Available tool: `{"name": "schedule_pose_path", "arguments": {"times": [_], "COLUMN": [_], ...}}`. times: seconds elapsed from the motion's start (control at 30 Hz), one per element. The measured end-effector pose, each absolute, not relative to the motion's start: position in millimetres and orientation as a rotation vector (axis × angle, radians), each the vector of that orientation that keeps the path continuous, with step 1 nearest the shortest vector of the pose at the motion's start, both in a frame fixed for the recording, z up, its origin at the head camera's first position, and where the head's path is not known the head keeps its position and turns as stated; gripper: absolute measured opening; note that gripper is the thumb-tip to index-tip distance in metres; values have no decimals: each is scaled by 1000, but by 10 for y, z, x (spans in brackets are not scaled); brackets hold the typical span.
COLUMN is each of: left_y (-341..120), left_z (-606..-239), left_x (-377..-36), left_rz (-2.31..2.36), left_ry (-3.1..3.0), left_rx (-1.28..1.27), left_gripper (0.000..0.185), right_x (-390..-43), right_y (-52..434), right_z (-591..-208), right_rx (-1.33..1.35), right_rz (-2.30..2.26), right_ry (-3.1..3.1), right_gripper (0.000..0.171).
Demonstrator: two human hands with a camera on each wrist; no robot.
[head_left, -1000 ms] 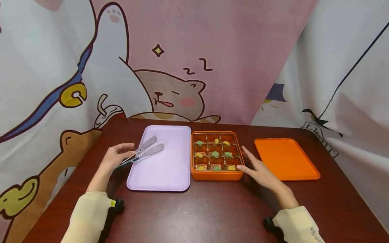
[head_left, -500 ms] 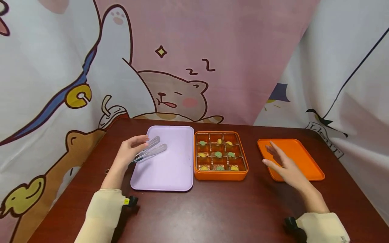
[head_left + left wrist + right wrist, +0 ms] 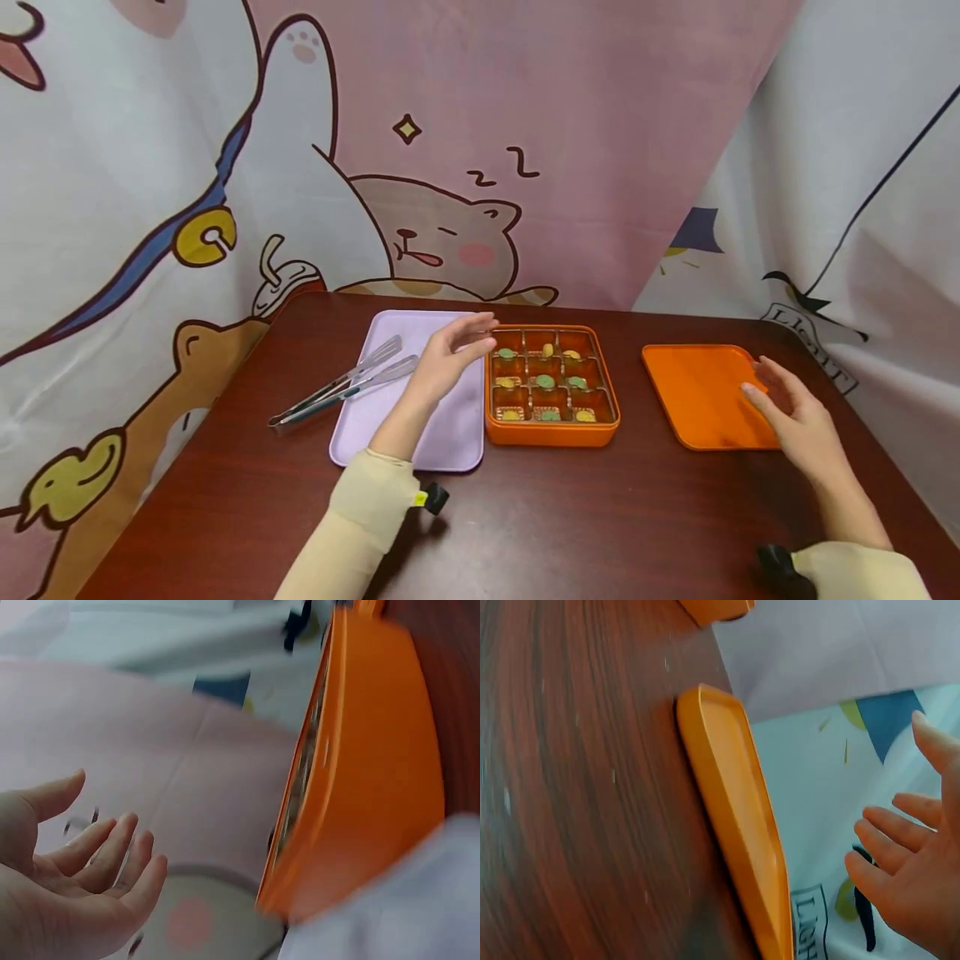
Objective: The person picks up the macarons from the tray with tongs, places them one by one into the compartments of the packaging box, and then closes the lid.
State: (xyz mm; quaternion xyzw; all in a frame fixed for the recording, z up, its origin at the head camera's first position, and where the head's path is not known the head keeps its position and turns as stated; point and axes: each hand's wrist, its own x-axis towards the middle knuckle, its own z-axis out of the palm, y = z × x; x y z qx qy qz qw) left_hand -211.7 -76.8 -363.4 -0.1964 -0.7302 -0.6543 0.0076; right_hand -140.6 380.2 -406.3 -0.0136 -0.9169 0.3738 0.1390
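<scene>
I'm at a small staged recording corner: cartoon-cat cloth backdrops (image 3: 450,167) hang close around my dark wooden table (image 3: 562,517), with cameras strapped to my wrists.

Tongs (image 3: 337,390) left of tray (image 3: 450,433), then box (image 3: 551,433), lid (image 3: 697,392) rightmost.

A lilac tray (image 3: 450,425), an orange compartment box (image 3: 551,433) of green and yellow sweets, an orange lid (image 3: 697,392), dark reddish-brown table (image 3: 570,517).

Cream sleeves (image 3: 371,492) (black wrist straps (image 3: 435,498)) on both arms.
</scene>
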Motion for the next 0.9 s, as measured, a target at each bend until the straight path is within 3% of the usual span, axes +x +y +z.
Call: {"name": "schedule_pose_path", "arguments": {"times": [0.37, 0.6, 0.9], "left_y": [329, 916, 1490], "left_z": [-3674, -3852, -4192], "left_x": [-1772, -1482, -1427], "left_rz": [-2121, -2076, -2138], "left_ry": [-2442, -2563, -3031], "left_rx": [-937, -1180, -852], "left_gripper": [44, 50, 71], "right_x": [-1269, -1237, -1271], "right_y": [4285, 4430, 4453], "right_z": [-4195, -4290, -4332], "right_rx": [-392, -419, -386], "right_rz": [1003, 1065, 877], "right_ry": [-2702, -2781, -2926], "right_gripper": [67, 74, 72]}}
